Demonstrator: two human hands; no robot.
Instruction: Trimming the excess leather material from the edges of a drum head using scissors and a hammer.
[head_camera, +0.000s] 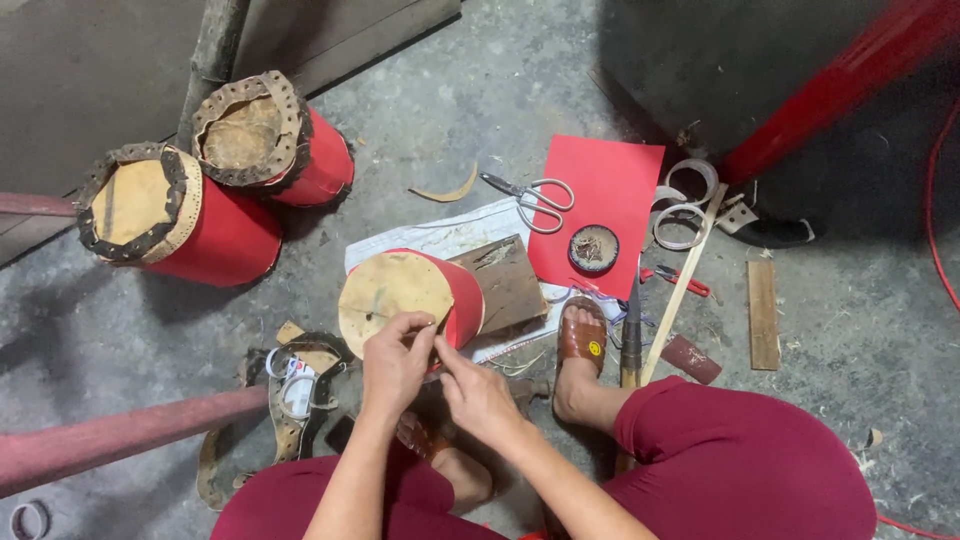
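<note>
While you sit over the concrete floor (480, 90), two finished red drums (215, 215) with laced hide rims stand well apart at upper left. Just before you lies the small red drum (410, 295) on its side, its bare hide face toward you, resting against a wooden board (510, 280). Your left hand (395, 365) pinches the lower rim of that face with curled fingers; your right hand (478, 395), fingers also closed, touches it just beside. Scissors (535, 200) lie on red paper (600, 200) beyond.
</note>
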